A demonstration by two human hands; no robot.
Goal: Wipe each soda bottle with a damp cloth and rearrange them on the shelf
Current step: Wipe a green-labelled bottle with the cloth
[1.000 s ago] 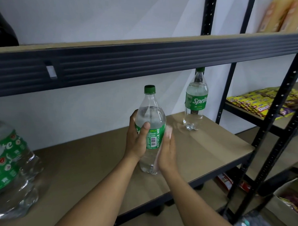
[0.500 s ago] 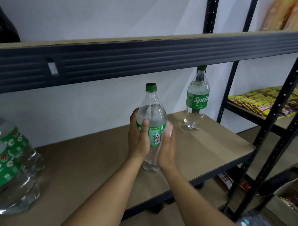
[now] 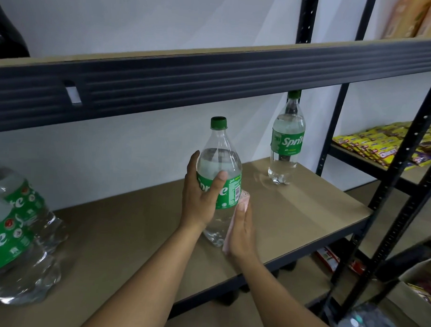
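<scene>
Sprite pack [image 3: 14,229] is sitting far L on shelf [image 3: 317,216]. L hand [image 3: 201,199] grip is curling round bottle [image 3: 219,163] label, keeping it upright mid-shelf nr front edge. R hand [image 3: 242,232], fingers straight, unclenched, is pressing pink cloth [image 3: 242,206] vs its R side. 2nd bottle [image 3: 287,141] is standing back R, open board btwn them
</scene>
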